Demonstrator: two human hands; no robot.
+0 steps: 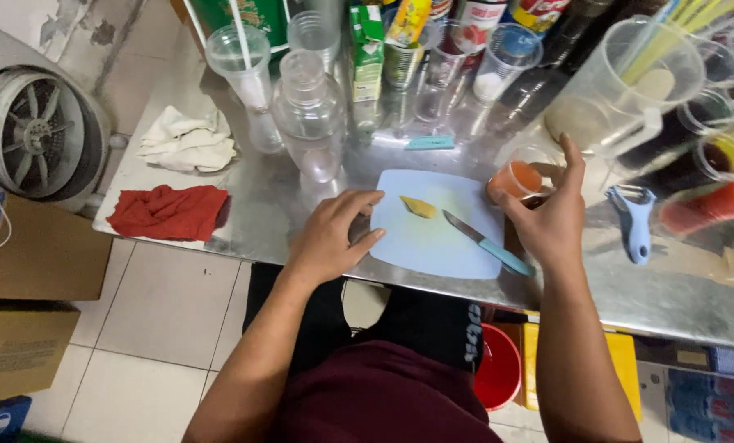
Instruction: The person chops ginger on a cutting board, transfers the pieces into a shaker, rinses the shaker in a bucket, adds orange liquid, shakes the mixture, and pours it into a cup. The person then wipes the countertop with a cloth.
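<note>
**Both hands at the cutting board, knife between them**

Nearest to me: my left hand (331,236) lies flat w/ palm down on the left edge of the light blue cutting board (432,246). Fingers are loosely spread and half curled, they hold nothing, only press the board and the steel table (670,295).

My right hand (547,220) is at the right edge of the board. It wraps an orange cup (516,177); thumb is on one side, index finger goes up straight behind it, so the grip is half closed around the cup, not tight as far as I see.

Between the hands is the knife (488,244). Its long axis runs diagonal: teal handle is low-right, approx. under my right wrist, and the blade points up-left toward the board's middle. The right hand is clearly nearer to the handle than the left; the handle end is just beside it.

A bit farther, the yellow fruit piece (418,207) is on the board, near my left fingertips but apart. Its long axis also slants, pointed end to the lower right, toward the knife tip.

Farther right: a blue peeler (634,217). Left side: red cloth (168,212) and white cloth (188,139). At the back: clear plastic bottle (309,111), cups, cartons, a big jug (621,86).
</note>
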